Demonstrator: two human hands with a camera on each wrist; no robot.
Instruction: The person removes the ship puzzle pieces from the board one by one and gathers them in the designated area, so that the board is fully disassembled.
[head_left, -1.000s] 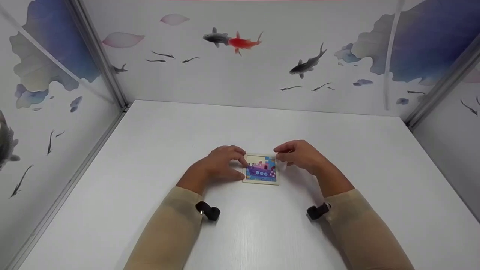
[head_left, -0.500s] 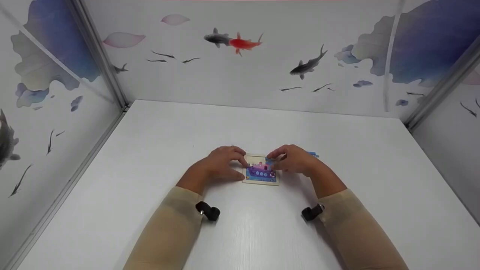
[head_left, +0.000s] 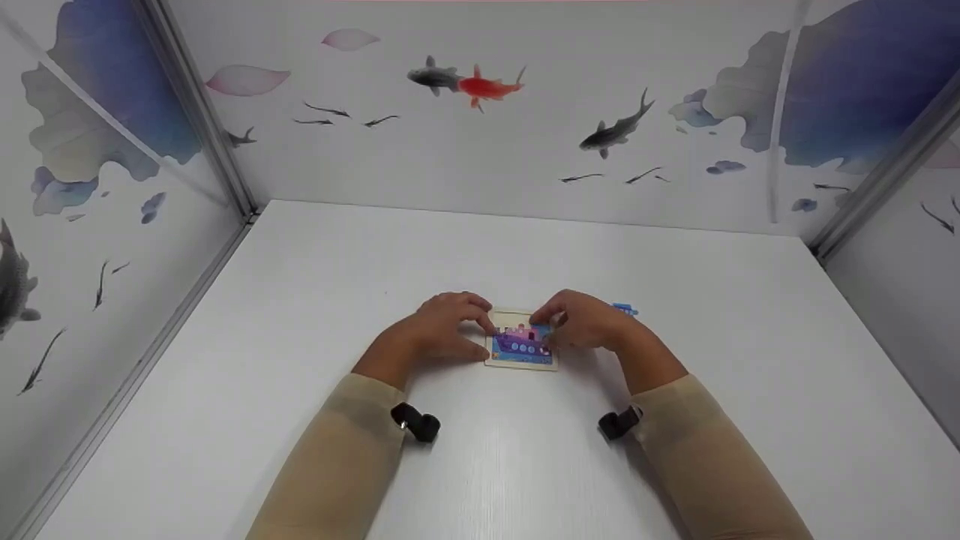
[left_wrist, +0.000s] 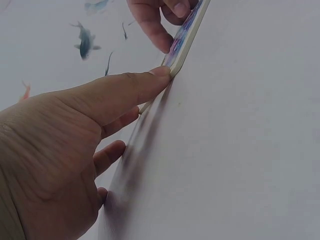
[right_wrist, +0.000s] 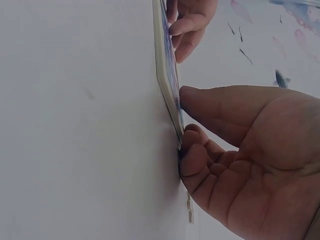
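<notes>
A square jigsaw puzzle [head_left: 519, 346] in a pale frame lies on the white table, showing a purple and pink ship on blue. My left hand [head_left: 450, 324] holds the frame along its left side, thumb at the near corner and fingers toward the far one. At the upper right of the picture, my right hand [head_left: 583, 321] has thumb and index finger at a blue puzzle piece [head_left: 541, 329], its other fingers curled by the frame's edge. How that piece sits is mostly hidden. In the left wrist view the left thumb [left_wrist: 150, 82] lies on the frame's corner.
A loose blue piece [head_left: 625, 309] lies on the table just beyond the right wrist. Bare part of the white table [head_left: 480, 465] surrounds the puzzle. Walls printed with fish [head_left: 487, 86] stand behind and at both sides.
My right hand has moved left and slightly nearer, from beside the frame's upper right corner onto the puzzle. The loose blue piece behind it has come into view. The left hand stays in place.
</notes>
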